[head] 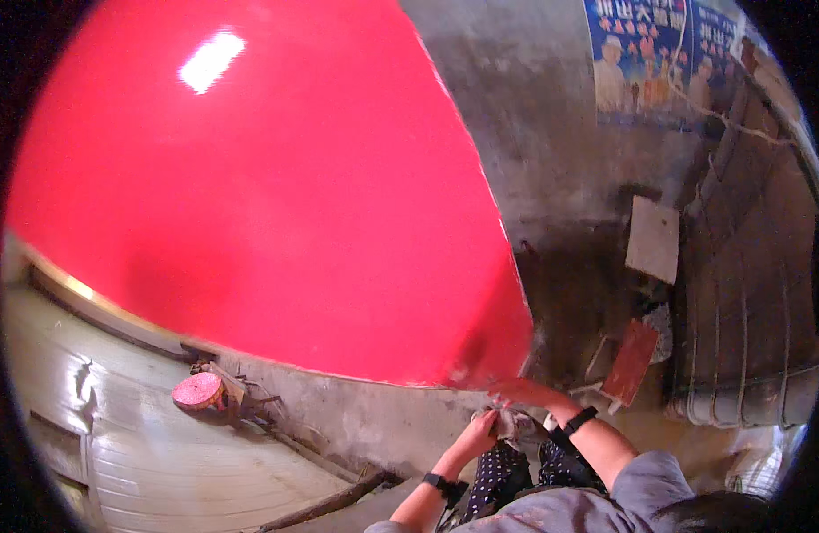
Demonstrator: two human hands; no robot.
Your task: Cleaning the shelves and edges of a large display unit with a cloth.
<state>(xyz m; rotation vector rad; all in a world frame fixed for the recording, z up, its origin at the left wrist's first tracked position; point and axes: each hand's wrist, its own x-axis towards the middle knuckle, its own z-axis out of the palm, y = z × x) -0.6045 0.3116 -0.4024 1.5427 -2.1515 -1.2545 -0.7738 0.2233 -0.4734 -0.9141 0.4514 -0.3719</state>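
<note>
A large glossy red sheet or panel [302,200] spreads before me, its near corner close to my hands. My left hand [479,433] grips a crumpled greyish cloth [516,426] just below that corner. Stretched along the corner's edge, my right hand [528,393] lies above the cloth. Its fingertips blur into the red, so whether they pinch the edge or only rest there is unclear. Dark bands circle both wrists.
A round red-topped stool [199,391] stands at lower left, beside a low concrete wall [382,420]. To the right are a red bench [629,363], a pale board [652,240] and a ribbed pale container [736,406]. A printed poster [642,66] hangs at upper right.
</note>
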